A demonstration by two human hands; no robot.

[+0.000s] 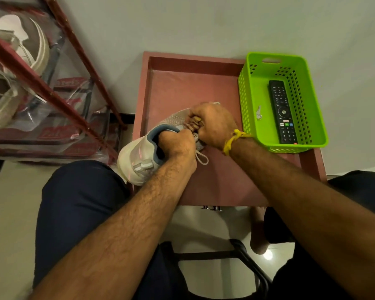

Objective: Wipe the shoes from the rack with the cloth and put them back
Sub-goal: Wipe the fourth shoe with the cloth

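Head view, left to right: a red metal-framed shoe rack with a clear plastic cover (pixel 59 87) stands at far left, pale canvas shoes (pixel 13 68) on its shelf. Next, a white and grey lace-up sneaker (pixel 139 156) lies on a reddish-brown raised-edge tray table (pixel 182 83), its heel jutting over the table's near-left edge. The left hand (pixel 178 146) grips the sneaker's collar, fingers curled inside the opening. The right hand (pixel 214 124), a yellow thread band (pixel 234 140) on its wrist, is curled tight at the laces, pinching something brownish, possibly the cloth; I cannot tell.

Risk, as I judge it: with the heel overhanging, a hard rub could tip the sneaker off if the left grip slackens, and the loose lace loop could snag.

At far right, a bright green perforated plastic basket (pixel 247 100) holds a black remote control (pixel 283 111) and a small silver key (pixel 258 113)
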